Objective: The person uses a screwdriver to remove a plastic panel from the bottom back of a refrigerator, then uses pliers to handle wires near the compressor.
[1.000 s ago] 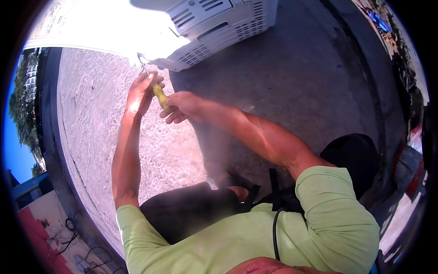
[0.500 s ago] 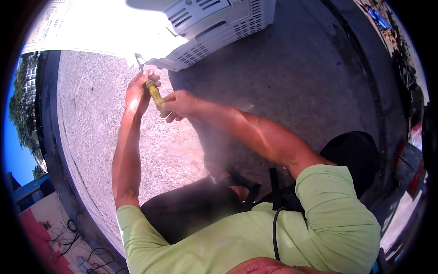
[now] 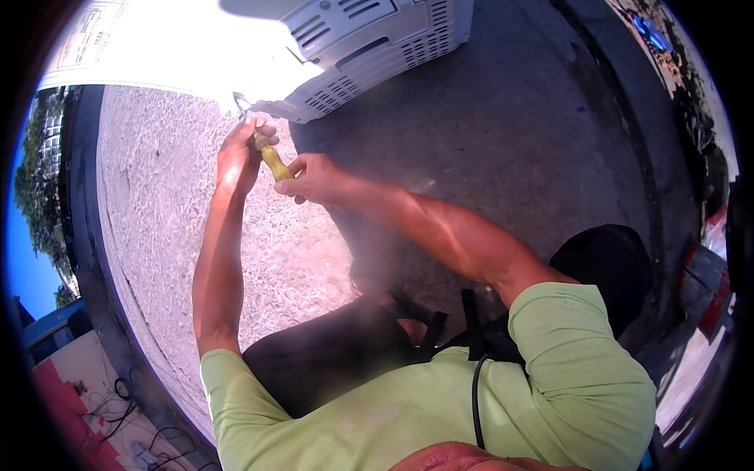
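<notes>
A screwdriver point(image 3: 275, 162) with a yellowish, ribbed handle slants up and left between my hands. My right hand point(image 3: 310, 179) grips the rear of the handle, thumb and fingers wrapped round it. My left hand point(image 3: 242, 153) closes round the front end, where the fingers cover most of the shaft. Just past its fingertips, a thin dark metal piece shows at the lower corner of a large white appliance point(image 3: 369, 59) with slotted panels. Strong glare washes out that corner, so I cannot tell what the tip touches.
Rough sunlit concrete point(image 3: 298, 251) lies below my hands, with shaded floor point(image 3: 503, 133) to the right. My bent, dark-clothed knee point(image 3: 330, 353) is close beneath my arms. Loose cables point(image 3: 118, 400) lie at the lower left, and a grey-red object point(image 3: 703, 286) stands at the far right.
My right hand has shifted slightly upward and its fingers have closed more round the handle. The screwdriver handle has moved a little right at its front end. My left hand stays nearly in place.
</notes>
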Tool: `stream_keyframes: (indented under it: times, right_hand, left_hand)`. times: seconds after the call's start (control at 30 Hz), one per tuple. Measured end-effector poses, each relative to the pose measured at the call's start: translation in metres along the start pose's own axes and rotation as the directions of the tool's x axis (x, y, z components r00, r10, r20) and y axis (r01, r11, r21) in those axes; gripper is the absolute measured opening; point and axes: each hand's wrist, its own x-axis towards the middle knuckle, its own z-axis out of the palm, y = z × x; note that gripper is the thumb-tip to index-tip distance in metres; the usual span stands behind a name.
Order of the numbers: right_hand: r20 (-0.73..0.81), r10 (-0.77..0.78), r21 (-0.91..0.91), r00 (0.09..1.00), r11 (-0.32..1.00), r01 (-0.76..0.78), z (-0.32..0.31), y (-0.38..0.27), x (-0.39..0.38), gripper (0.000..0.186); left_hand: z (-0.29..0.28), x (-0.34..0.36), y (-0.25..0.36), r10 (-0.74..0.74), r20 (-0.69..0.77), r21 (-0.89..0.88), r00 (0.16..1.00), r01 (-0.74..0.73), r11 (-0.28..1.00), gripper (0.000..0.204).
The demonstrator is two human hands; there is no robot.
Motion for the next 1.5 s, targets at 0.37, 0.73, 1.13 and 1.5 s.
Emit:
stream_keyframes:
  times: [0.37,0.73,1.13,1.5]
  right_hand:
    - [0.211,0.108,0.385,0.971,0.904,-0.184,-0.007,-0.004,-0.003,0.055]
    - [0.203,0.129,0.331,0.971,0.924,-0.193,-0.012,-0.012,-0.007,0.045]
    - [0.08,0.077,0.135,0.994,0.987,-0.087,-0.005,-0.014,-0.007,0.051]
    - [-0.025,0.009,-0.007,1.0,1.0,-0.009,-0.005,-0.016,-0.004,0.058]
  left_hand:
    - [0.0,0.004,-0.001,-0.028,0.028,-0.101,0.999,0.031,0.994,0.031]
    - [0.002,0.006,0.003,-0.02,-0.023,-0.101,1.0,0.018,0.995,0.028]
    - [0.002,0.009,0.004,0.015,-0.026,-0.086,1.0,-0.017,0.996,0.03]
    - [-0.005,0.017,0.002,0.034,-0.058,-0.028,0.998,-0.036,0.999,0.029]
